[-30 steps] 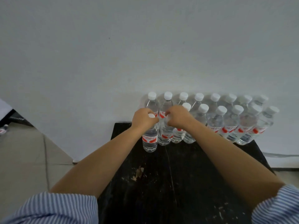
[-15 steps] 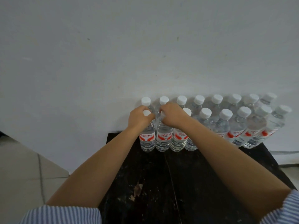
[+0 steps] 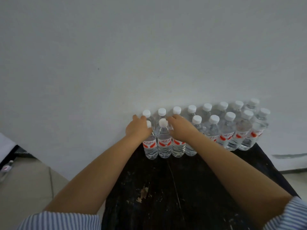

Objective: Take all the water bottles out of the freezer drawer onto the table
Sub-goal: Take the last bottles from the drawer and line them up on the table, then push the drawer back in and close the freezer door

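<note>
The water bottles (image 3: 214,130) stood upright in two rows along the far edge of the dark surface (image 3: 166,188), against the white wall (image 3: 149,55), each with a white cap and a red-and-white label. The back row ran from about 11 o'clock to 2 o'clock of the surface; the front row stood just before it, bottles touching or nearly so. The left hand (image 3: 137,128) rested on the leftmost front bottle (image 3: 150,146), its grip curled round the neck so that the cap showed only in part. The right hand (image 3: 180,128) lay over the third front bottle (image 3: 178,146), at 3 o'clock of the uncovered second bottle (image 3: 164,141); its fingers bent down over the shoulder of that bottle, hiding the cap, and whether the grip was clamped could not be told. Both forearms were bare, with striped blue-and-white sleeves (image 3: 63,220) at the near edge. Worn pale patches (image 3: 142,193) marked the surface. A tiled floor (image 3: 25,183) showed at 8 o'clock, with one more bottle (image 3: 6,167) lying at the far left edge.
</note>
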The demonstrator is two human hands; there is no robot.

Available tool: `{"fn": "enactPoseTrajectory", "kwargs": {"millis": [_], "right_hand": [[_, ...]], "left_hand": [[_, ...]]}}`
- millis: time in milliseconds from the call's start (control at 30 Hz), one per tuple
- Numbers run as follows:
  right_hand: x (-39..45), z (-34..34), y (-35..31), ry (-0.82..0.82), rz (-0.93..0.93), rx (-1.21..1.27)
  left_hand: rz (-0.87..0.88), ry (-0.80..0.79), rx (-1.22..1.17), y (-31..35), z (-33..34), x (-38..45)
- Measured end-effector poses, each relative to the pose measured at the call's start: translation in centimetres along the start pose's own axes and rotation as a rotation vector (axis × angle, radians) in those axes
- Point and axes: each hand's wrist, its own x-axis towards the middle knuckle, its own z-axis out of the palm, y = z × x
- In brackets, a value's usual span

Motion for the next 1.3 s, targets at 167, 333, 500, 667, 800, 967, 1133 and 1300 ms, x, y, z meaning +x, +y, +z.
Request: {"fn": "enactPoseTrajectory", "kwargs": {"millis": [167, 333, 500, 667, 800, 967, 1133, 1300], "right_hand": [[-5.4, -4.0, 0.5, 0.039, -0.050, -0.113], [-13.4, -7.2, 1.9, 0.081, -0.014, -0.196], [-25.0, -8.6, 2.5, 0.169, 0.166, -0.199], [-40.2, -7.8, 2.8, 0.218, 0.449, -0.146], [-54.1, -7.3, 3.0, 0.234, 0.702, -0.109], [-71.7, -7.9, 2.6, 0.319, 1.007, -0.101], [-89.9, -8.0, 2.2, 0.392, 1.297, -0.099], [-105.6, -7.2, 2.0, 0.455, 1.477, -0.103]], "left_hand": [[0.109, -0.048, 0.266, 3.2, -2.9, -5.5], [0.196, -0.077, 0.362, 7.1, -3.5, -11.6], [0.460, -0.049, 0.398, 11.8, -3.9, -19.3], [0.825, 0.039, 0.450, 16.9, -1.8, -29.9], [1.078, 0.049, 0.470, 22.7, 0.6, -39.8], [1.370, 0.017, 0.430, 30.0, 3.0, -53.4], [1.639, 0.043, 0.381, 37.5, 5.4, -68.8], [1.821, 0.041, 0.302, 44.3, 7.9, -83.6]]}}
